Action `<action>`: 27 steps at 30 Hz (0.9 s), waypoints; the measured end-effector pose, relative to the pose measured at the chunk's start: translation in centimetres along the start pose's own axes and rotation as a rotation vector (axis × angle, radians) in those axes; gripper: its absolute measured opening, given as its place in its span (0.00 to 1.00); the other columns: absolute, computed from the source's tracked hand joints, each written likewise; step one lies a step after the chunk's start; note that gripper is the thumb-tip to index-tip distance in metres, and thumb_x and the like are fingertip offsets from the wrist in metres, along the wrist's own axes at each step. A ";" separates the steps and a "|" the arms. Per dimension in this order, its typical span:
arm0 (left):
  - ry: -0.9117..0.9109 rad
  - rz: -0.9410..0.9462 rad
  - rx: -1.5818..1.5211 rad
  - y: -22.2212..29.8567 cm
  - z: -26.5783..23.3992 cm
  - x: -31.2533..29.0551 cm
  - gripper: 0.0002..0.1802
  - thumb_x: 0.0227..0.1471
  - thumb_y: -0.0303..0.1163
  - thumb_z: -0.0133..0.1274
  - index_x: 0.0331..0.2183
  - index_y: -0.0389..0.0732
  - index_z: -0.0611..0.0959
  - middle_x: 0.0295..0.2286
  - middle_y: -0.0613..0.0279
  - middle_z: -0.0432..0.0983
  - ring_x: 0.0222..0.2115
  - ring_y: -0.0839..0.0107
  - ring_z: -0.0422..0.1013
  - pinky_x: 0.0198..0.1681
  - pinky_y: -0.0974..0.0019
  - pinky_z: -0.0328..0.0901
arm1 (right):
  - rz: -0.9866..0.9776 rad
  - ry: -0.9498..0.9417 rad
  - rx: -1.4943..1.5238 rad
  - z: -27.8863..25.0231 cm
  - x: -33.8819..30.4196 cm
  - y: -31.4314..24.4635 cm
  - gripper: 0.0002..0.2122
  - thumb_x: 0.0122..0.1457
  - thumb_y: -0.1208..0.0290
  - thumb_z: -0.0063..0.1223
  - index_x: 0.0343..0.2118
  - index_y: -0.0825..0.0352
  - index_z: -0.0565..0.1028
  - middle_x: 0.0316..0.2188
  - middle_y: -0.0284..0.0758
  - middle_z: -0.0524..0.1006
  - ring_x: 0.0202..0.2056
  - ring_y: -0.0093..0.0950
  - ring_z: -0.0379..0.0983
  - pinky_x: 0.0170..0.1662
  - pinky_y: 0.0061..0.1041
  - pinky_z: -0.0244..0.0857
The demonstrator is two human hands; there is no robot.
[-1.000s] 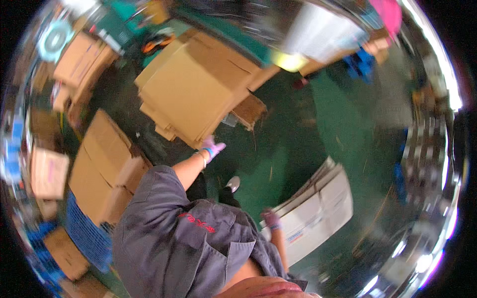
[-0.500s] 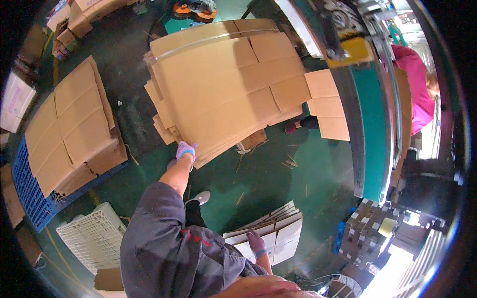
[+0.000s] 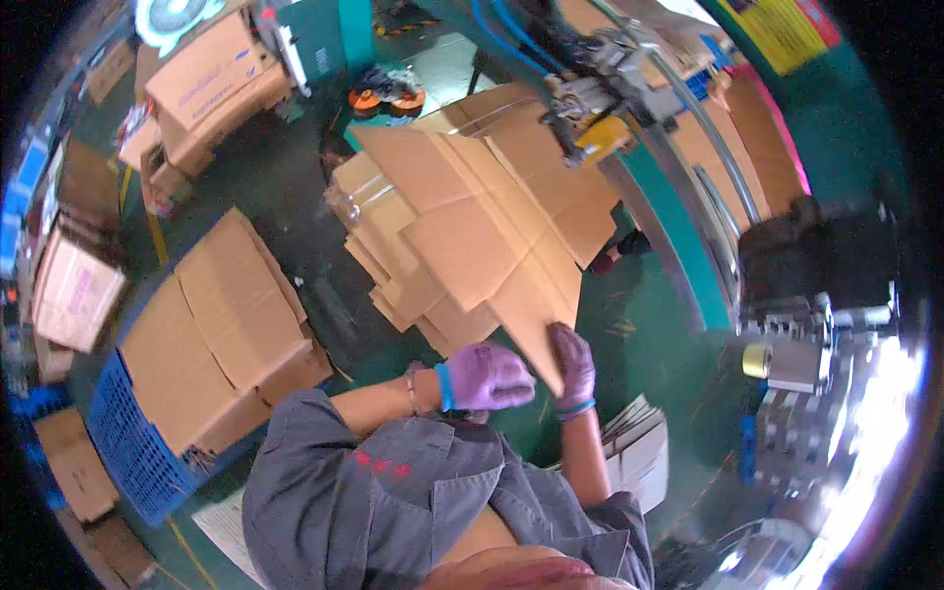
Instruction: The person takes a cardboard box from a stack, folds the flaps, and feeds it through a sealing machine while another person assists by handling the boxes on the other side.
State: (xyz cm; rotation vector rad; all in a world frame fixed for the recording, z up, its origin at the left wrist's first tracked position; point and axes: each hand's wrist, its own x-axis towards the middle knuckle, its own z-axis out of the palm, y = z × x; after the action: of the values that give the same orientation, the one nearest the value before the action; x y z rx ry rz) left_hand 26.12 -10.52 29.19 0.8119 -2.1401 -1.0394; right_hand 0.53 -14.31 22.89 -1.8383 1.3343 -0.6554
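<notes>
A flattened brown cardboard carton (image 3: 492,226) is lifted at a slant above the stack, its creased panels partly spread. My right hand (image 3: 573,369), in a purple glove, grips its near edge, thumb and fingers on either side of the board. To the left of that edge, my left hand (image 3: 489,378), also gloved in purple with a blue cuff, is loosely closed, with nothing visible in it. Beneath the lifted carton, the stack of flat cartons (image 3: 393,280) shows along its left side, its edges uneven.
On the left, more folded cartons (image 3: 216,324) lie on a blue plastic pallet (image 3: 138,442). White-faced flat cartons (image 3: 639,452) lean by my right arm. A machine with a green conveyor bed (image 3: 678,236) runs along the right. Boxes (image 3: 211,84) are piled at far left.
My left hand has come back from the stack's near corner toward my body. My right hand has left the white-faced cartons and now holds a brown carton, raised and turned. The view has shifted.
</notes>
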 end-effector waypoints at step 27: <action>-0.194 0.274 1.096 1.6 -7.2 14.9 0.41 0.34 0.45 0.62 0.52 0.43 0.69 0.40 0.61 0.71 0.43 0.63 0.66 0.54 0.56 0.58 | -0.219 0.342 0.127 -14.7 -10.2 2.2 0.18 0.48 0.60 0.59 0.40 0.66 0.78 0.39 0.38 0.78 0.42 0.37 0.71 0.47 0.33 0.64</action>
State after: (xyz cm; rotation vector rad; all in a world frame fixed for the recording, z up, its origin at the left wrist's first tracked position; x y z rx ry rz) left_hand 21.81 -23.95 37.93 0.8307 -2.8544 0.3032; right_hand -15.19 -9.06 29.92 -1.8398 1.2758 -1.1863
